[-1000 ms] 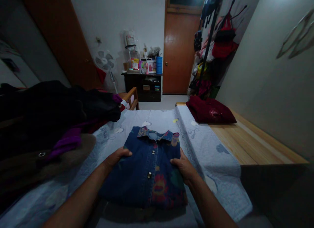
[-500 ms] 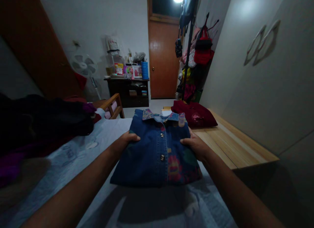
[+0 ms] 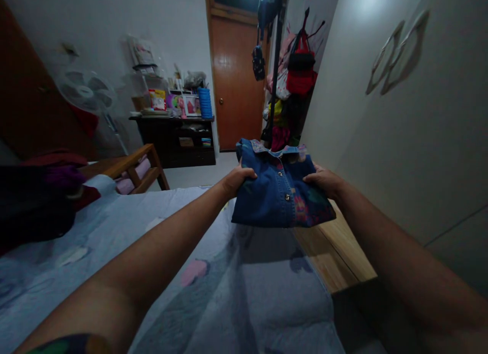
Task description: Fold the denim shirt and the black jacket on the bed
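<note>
A folded denim shirt with a patterned collar, metal buttons and a red flower print is held up in front of me. My left hand grips its left side, thumb on top and fingers hidden beneath. On the opposite side, my right hand holds the edge the same way. The shirt hangs above the far right part of the bed and the wooden ledge beside it. Its collar points away from me.
A pale blue bedsheet covers the bed below. Dark clothes lie heaped at the left. A light wooden ledge runs along the white wardrobe on the right. Beyond stand a wooden chair, a fan and a dark cabinet.
Both hands have carried the folded shirt forward and to the right, from over the bed toward the ledge. It now blocks the maroon cushion from sight. My view has turned somewhat.
</note>
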{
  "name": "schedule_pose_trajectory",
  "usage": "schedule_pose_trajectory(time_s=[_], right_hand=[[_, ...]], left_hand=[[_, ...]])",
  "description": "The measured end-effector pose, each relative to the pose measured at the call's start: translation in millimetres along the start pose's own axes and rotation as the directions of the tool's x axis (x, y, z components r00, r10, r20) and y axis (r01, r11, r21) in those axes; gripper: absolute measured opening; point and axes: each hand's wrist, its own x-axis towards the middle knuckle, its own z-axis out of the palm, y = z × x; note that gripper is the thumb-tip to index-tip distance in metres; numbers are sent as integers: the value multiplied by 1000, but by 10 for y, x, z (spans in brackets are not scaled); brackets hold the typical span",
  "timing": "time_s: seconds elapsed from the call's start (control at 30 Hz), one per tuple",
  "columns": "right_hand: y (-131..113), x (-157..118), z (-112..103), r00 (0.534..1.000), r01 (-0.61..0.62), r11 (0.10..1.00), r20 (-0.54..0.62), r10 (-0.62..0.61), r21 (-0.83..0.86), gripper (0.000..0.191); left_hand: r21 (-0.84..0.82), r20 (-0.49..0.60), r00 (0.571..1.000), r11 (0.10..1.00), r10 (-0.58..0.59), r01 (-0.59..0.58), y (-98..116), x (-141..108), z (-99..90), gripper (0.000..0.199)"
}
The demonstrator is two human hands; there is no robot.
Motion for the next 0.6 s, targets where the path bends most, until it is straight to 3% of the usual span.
schedule_pose_trajectory(time_s=[0.2, 0.37, 0.5, 0.6], right_hand=[[9, 688, -414, 993, 104, 989, -38, -108, -102, 71], [49, 1131, -536, 940, 293, 940, -127, -316, -174, 62], [249, 1432, -587, 898, 365, 903, -171, -406, -227, 61], [499, 1592, -631, 880, 315, 892, -252, -403, -325, 62]], left_hand=[[-12, 15, 989, 990, 144, -144, -101, 808, 134, 60], [34, -7, 969, 968, 248, -247, -170, 1343, 191, 75], [68, -34, 972, 971, 233, -231, -390, 1634, 138, 80], [94, -69, 988, 986, 141, -134, -714, 1777, -16, 77]])
